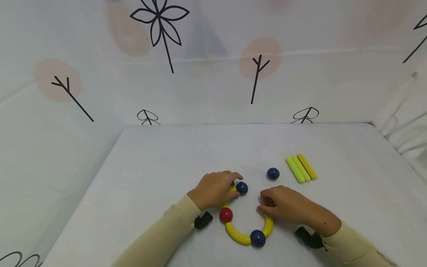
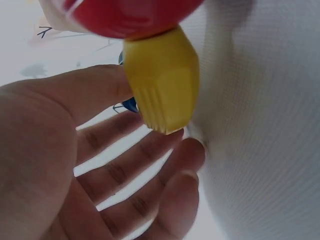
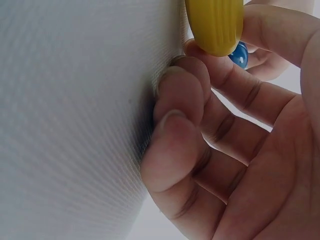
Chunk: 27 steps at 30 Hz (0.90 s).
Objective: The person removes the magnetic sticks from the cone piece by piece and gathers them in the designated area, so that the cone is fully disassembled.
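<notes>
Between the spread thumb and fingers of the left hand (image 1: pixel 213 189), a blue ball (image 1: pixel 241 188) against an upper yellow curve (image 2: pixel 162 80). Below that hand, a red ball (image 1: pixel 226 215), a lower yellow curve (image 1: pixel 237 235) and a second blue ball (image 1: pixel 258 238). Pinched by the right hand (image 1: pixel 288 205), the end of a right yellow curve (image 1: pixel 268 226). Beyond that pinch, a loose blue ball (image 1: pixel 273 173) and three sticks (image 1: pixel 301 169).

No readable text, labels, brands, numbers or signs in any view.
</notes>
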Each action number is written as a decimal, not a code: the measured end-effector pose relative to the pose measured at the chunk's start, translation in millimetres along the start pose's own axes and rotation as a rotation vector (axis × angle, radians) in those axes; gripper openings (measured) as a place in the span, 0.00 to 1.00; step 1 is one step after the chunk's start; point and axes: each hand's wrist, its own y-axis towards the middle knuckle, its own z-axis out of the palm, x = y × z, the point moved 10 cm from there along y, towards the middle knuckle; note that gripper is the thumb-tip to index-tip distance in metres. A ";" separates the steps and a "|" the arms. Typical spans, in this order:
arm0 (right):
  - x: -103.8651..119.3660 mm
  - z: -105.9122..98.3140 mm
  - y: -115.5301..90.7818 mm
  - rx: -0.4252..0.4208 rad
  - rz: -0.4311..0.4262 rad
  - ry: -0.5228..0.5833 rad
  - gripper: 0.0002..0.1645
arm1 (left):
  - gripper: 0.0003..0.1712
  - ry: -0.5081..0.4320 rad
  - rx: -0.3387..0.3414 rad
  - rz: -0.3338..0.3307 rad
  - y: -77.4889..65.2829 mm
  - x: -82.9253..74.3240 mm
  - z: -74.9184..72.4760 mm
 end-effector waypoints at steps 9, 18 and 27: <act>-4.8 3.3 0.1 0.008 0.047 -0.010 0.14 | 0.17 0.008 0.029 -0.061 -0.2 8.8 2.0; -5.2 2.6 -0.5 -0.003 0.038 -0.014 0.14 | 0.12 -0.016 0.039 -0.061 1.2 8.4 3.7; -3.3 -8.7 3.3 -0.083 0.072 -0.022 0.12 | 0.12 -0.043 0.021 -0.052 4.5 7.8 4.8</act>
